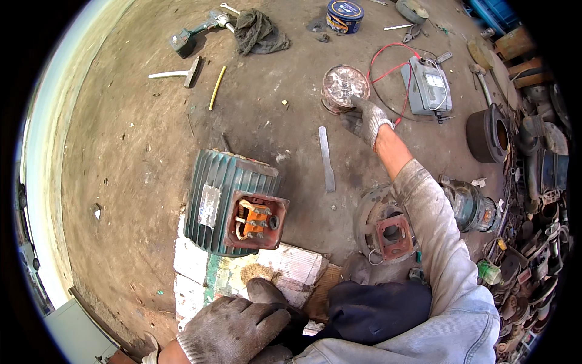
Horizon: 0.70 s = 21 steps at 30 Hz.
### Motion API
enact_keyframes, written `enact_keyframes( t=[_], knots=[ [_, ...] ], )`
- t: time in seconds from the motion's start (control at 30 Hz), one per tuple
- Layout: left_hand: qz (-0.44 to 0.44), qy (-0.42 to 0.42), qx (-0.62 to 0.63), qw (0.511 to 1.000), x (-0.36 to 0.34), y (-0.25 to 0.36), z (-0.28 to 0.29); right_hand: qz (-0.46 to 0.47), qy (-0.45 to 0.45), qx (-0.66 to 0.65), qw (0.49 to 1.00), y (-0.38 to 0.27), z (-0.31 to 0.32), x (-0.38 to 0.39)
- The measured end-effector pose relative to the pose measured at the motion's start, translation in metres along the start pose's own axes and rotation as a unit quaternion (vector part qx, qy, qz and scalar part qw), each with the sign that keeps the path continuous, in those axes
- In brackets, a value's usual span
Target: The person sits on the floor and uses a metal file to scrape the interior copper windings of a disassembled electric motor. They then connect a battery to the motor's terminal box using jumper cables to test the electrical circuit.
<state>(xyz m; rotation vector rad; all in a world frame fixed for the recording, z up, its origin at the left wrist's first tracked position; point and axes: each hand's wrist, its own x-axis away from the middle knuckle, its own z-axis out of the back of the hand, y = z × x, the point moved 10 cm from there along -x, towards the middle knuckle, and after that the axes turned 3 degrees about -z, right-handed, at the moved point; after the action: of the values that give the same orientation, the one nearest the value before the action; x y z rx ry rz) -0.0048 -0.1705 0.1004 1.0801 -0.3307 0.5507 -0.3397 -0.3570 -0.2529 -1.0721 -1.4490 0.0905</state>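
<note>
My right hand [362,118], in a dirty knit glove at the end of my outstretched arm, grips the near edge of a round, rust-stained tin [339,83]. My left hand [236,327], also gloved, rests low at the bottom, near my dark shoe, with its fingers loosely spread and slightly bent. A green finned motor [206,182] sits on worn white boards [291,273], its terminal box uncovered, showing an orange block [257,221] with pale leads. A flat metal bar [326,158] lies below the tin. A round housing with a reddish square flange [395,236] stands beside my right forearm.
A grey meter [418,85] with red and black leads, a dark ring casting [482,136], a hammer [167,74], a yellow tube [217,88], a power tool [182,42], a rag [257,33] and a blue bucket [344,15] lie around. Piled metal parts [539,255] line the right side.
</note>
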Motion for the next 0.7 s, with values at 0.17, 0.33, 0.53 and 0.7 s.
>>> enact_keyframes(
  t=[0.17, 0.33, 0.53, 0.7],
  knots=[
    [0.004, 0.026, 0.003, 1.000, 0.000, -0.001, 0.001, 0.021, -0.109, -0.106, 0.988, -0.032, -0.082, -0.032],
    [0.054, 0.010, 0.009, 0.998, 0.007, -0.002, 0.004, 0.167, -0.103, 0.273, 0.942, -0.057, -0.086, -0.013],
    [0.052, 0.028, 0.036, 0.998, -0.007, -0.014, 0.007, 0.479, 0.331, 0.635, 0.507, -0.201, 0.016, 0.096],
    [0.034, 0.017, 0.042, 0.998, -0.018, -0.012, 0.006, 0.216, 0.377, 0.720, 0.541, -0.264, 0.144, 0.036]
  ],
)
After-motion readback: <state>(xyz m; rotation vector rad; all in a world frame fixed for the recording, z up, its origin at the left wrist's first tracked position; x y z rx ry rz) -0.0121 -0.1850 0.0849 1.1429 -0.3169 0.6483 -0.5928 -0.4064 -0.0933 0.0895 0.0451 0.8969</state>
